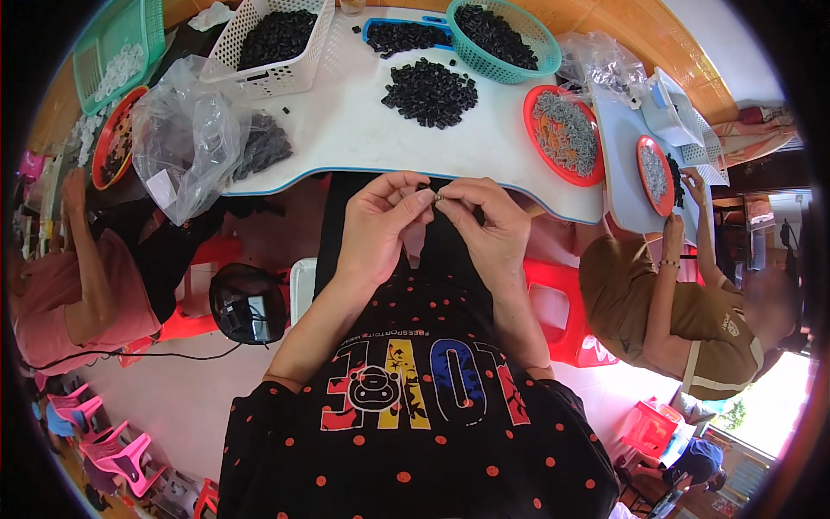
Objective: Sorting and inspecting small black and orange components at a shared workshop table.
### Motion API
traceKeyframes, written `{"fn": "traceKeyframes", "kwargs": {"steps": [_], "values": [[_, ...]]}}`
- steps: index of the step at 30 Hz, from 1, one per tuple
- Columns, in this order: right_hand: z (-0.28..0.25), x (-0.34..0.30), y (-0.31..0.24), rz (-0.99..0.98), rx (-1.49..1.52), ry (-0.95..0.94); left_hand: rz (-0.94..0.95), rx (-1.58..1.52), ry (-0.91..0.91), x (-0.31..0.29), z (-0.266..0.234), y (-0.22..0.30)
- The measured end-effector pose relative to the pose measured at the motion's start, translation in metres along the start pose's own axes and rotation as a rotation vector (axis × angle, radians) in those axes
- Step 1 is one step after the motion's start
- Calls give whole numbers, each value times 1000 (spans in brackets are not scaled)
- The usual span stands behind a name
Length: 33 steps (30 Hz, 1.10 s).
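My left hand and my right hand meet over my lap, just off the table's near edge. Between the left thumb and fingers sits a small black piece. The right thumb and forefinger pinch a tiny metallic piece against it; its exact shape is too small to make out. Ahead on the white table lies a heap of black pieces. To the right, a red plate holds many small grey metallic parts.
A white basket, a blue tray and a green basket hold black pieces. A clear plastic bag overhangs the table's left edge. People work on both sides. A black fan and red stools stand nearby.
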State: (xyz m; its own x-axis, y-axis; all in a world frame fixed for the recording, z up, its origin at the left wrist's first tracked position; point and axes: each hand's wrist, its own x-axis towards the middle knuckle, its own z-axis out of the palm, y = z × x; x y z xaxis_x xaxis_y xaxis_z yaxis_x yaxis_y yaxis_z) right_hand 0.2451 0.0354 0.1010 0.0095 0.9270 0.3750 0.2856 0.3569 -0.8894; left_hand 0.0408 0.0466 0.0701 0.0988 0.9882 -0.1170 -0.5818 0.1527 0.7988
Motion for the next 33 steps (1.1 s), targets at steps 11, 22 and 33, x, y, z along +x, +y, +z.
{"fn": "traceKeyframes", "kwargs": {"steps": [11, 22, 33], "values": [[7, -4, 15, 180, -89, -151, -392, -466, -13, -4, -42, -32], [-9, 11, 26, -284, -289, -267, -525, -445, -17, -10, -53, -42], [-95, 77, 189, 388, -384, 89, -613, -463, 100, -17, -64, -51]]}}
